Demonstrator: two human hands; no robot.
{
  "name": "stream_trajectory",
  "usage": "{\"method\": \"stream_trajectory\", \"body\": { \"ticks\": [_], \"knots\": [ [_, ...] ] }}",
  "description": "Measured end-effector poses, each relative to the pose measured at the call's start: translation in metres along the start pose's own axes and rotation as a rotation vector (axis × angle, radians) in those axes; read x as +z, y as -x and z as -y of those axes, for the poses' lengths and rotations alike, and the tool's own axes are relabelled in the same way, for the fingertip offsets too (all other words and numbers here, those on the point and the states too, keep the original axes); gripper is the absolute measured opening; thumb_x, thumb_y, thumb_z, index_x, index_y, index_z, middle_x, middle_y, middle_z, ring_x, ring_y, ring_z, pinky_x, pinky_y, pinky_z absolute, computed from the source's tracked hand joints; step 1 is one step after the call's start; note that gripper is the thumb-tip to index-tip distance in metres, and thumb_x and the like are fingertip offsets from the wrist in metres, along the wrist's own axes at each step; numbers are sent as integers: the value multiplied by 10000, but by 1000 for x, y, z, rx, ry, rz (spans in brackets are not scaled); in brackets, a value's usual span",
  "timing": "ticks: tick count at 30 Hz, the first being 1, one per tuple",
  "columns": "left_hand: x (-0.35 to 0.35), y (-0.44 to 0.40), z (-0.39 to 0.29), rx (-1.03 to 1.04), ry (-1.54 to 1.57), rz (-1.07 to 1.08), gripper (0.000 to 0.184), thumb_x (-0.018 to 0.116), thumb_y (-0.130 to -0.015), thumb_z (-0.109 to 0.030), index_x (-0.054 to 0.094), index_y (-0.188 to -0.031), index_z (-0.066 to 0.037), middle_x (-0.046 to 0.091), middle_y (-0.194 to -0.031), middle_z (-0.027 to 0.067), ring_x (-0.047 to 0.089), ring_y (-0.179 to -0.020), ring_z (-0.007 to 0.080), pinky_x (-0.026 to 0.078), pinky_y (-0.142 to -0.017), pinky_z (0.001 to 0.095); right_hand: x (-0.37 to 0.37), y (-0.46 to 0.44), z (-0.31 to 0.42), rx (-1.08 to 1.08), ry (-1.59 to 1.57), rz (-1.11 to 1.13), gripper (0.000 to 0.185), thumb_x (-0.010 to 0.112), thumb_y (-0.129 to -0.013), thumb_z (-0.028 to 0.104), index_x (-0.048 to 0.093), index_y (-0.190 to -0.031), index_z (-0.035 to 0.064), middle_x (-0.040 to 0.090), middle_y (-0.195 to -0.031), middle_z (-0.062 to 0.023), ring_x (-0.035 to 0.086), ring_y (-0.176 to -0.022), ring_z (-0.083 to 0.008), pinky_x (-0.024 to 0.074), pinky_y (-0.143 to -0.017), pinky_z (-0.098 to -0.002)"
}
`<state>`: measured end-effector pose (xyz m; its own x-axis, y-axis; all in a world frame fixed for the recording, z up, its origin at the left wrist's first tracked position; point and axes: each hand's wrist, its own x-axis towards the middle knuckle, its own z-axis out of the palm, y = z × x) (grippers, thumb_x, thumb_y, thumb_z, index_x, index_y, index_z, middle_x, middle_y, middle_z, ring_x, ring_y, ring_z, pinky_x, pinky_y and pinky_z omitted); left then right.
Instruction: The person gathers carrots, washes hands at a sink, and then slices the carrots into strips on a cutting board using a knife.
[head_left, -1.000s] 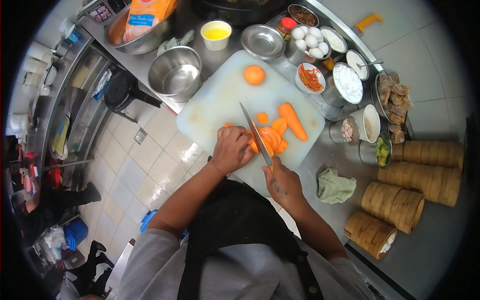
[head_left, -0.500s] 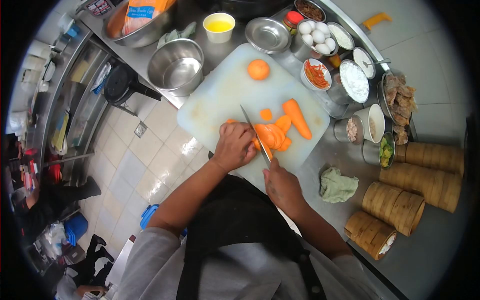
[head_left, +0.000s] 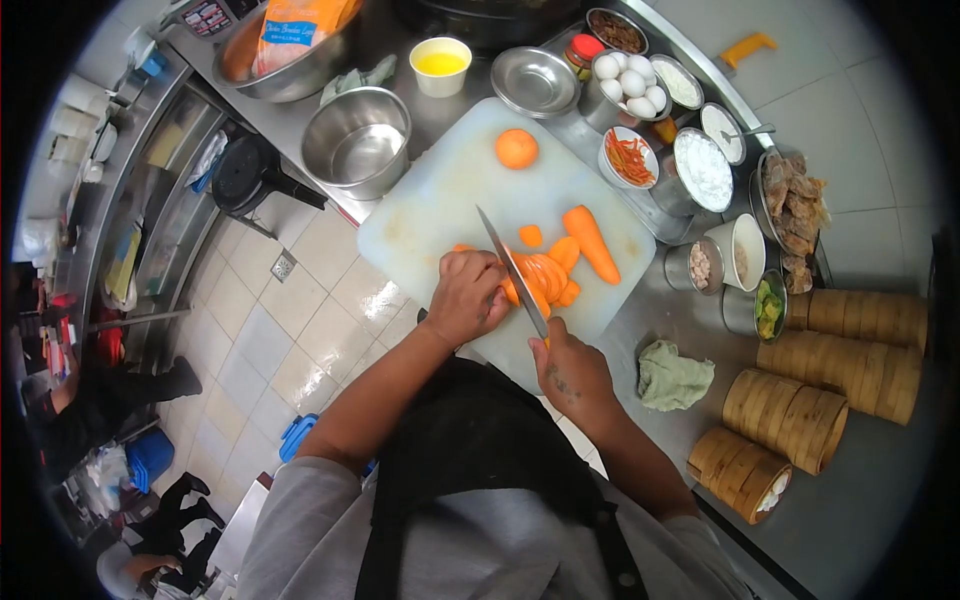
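On a white cutting board [head_left: 420, 220], my left hand [head_left: 467, 298] presses with curled fingers on a carrot piece that it mostly covers. My right hand [head_left: 573, 370] is wrapped round the handle of a knife [head_left: 510, 265], whose blade lies slanted along the carrot beside my left fingers. Overlapping carrot slices [head_left: 547, 277] spread to the right of the blade. A small carrot chunk [head_left: 531, 236] and a longer carrot piece [head_left: 592, 244] lie farther right. A round orange piece [head_left: 516, 149] sits near the board's far edge.
A steel pot [head_left: 356, 143] stands left of the board. Beyond are a cup of yellow liquid [head_left: 440, 66], steel dishes [head_left: 535, 82] and eggs [head_left: 630, 84]. At right are a green cloth [head_left: 675, 376] and bamboo steamers [head_left: 785, 418]. Other people [head_left: 160, 540] are at lower left.
The knife and my right hand have shifted slightly against the carrot. My left hand keeps its hold. The whole view has moved a little, and a person at lower left has changed position.
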<state>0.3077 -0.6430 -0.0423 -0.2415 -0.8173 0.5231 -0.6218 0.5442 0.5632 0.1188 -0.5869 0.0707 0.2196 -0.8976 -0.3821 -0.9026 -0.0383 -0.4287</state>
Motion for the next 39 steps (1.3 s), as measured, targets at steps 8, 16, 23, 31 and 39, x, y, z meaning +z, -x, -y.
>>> {"method": "stream_trajectory", "body": {
  "ticks": [8, 16, 23, 31, 39],
  "knots": [
    [1, -1, 1, -3, -1, 1, 352, 703, -676, -76, 634, -1021, -89, 602, -1082, 99, 569, -1008, 289, 389, -900, 435, -10, 19, 9, -15, -24, 99, 221, 557, -1013, 194, 485, -1025, -15, 656, -813, -250, 665, -765, -451, 528, -700, -532],
    [-1, -2, 0, 11, 15, -9, 352, 698, -674, -72, 627, -1018, -94, 601, -1080, 96, 571, -1010, 299, 395, -905, 437, 52, -32, -15, 16, -82, -22, 279, 582, -995, 217, 491, -1116, -17, 670, -881, -266, 659, -826, -478, 515, -738, -551],
    [-3, 1, 3, -4, 23, -14, 359, 708, -667, -66, 632, -1017, -92, 591, -1069, 86, 573, -1028, 294, 412, -922, 446, 22, -18, -10, 21, -67, -33, 289, 589, -996, 250, 488, -1081, -7, 673, -827, -260, 666, -782, -477, 530, -709, -554],
    [-1, 2, 4, -5, 14, -20, 353, 702, -669, -56, 628, -1013, -78, 601, -1083, 110, 570, -1019, 316, 417, -899, 434, -13, 23, 8, -3, 80, 70, 233, 577, -1007, 224, 477, -992, 14, 658, -758, -225, 670, -683, -435, 547, -624, -507],
    [-3, 1, 4, -6, 44, -5, 347, 702, -682, -58, 631, -1021, -79, 608, -1095, 112, 575, -1011, 311, 418, -911, 438, 54, -28, -11, -93, -51, -68, 245, 588, -997, 204, 488, -1049, -15, 671, -816, -251, 666, -792, -459, 524, -711, -536]
  ]
}}
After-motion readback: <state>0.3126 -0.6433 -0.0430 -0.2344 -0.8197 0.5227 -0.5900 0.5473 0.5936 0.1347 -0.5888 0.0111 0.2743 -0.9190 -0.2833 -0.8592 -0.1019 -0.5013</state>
